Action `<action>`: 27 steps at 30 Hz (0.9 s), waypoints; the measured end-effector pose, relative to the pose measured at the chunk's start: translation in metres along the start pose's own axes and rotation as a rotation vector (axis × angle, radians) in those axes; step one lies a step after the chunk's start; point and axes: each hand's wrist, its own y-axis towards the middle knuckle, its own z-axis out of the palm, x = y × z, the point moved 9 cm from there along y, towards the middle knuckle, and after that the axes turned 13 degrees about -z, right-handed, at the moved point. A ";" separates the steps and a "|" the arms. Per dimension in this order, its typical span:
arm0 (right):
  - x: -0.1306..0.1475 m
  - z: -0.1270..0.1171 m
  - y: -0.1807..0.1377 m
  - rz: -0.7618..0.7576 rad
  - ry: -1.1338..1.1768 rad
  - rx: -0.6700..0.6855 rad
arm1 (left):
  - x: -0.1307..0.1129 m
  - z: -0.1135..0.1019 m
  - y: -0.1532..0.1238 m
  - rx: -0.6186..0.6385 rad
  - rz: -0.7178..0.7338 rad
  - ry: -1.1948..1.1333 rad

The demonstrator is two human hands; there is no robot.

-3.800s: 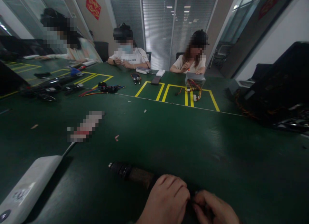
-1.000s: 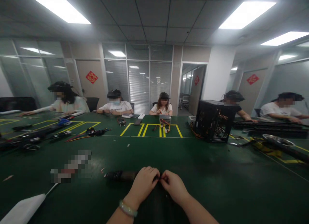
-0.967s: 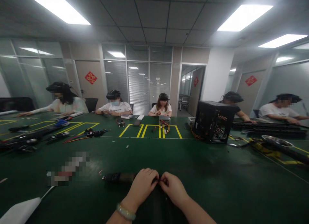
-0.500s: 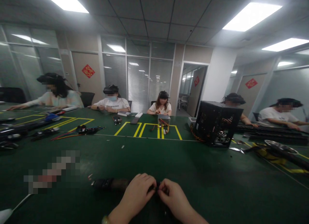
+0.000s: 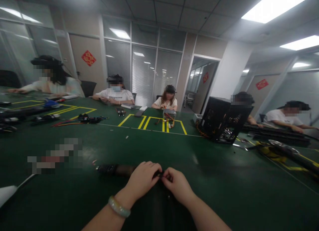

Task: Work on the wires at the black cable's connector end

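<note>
Under and to the left of my left hand [image 5: 146, 174] lies a dark cylindrical tool [image 5: 107, 169], lengthwise on the green tabletop [image 5: 219, 171], its metal tip [image 5: 97, 168] pointing away from my fingers. The left hand is curled over the tool's other end, thumb and forefinger closed on a small dark piece [image 5: 160, 174]. The right hand [image 5: 178, 183], just beside it, pinches the same piece between thumb and fingertips. The view there is dim and partly covered by my fingers; I cannot tell whether this piece belongs to the tool. A pale bracelet [image 5: 119, 207] is on my left wrist.

Left of my left hand, past the tip, lies a small pinkish scrap [image 5: 94, 162]; farther left, a white device [image 5: 7, 193] with a pale cable [image 5: 26, 181]. Beyond both hands, well apart, stands a metal box [image 5: 169, 112] with coloured wires. Ahead and right of my right hand is a black computer case [image 5: 219, 119], also well apart.
</note>
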 end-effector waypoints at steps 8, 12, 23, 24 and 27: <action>0.003 -0.001 -0.001 -0.032 0.012 0.002 | -0.001 -0.002 -0.004 -0.028 0.027 0.036; 0.005 -0.001 -0.001 -0.031 0.046 0.006 | -0.002 -0.004 -0.005 -0.028 0.025 0.042; 0.010 -0.003 -0.002 0.001 0.039 -0.007 | -0.002 -0.005 -0.004 -0.002 0.016 0.022; 0.010 -0.003 -0.002 0.002 0.041 -0.012 | -0.002 -0.005 -0.003 -0.007 0.007 0.024; 0.009 -0.003 -0.002 0.008 0.023 -0.031 | 0.000 -0.004 -0.002 -0.021 -0.031 0.032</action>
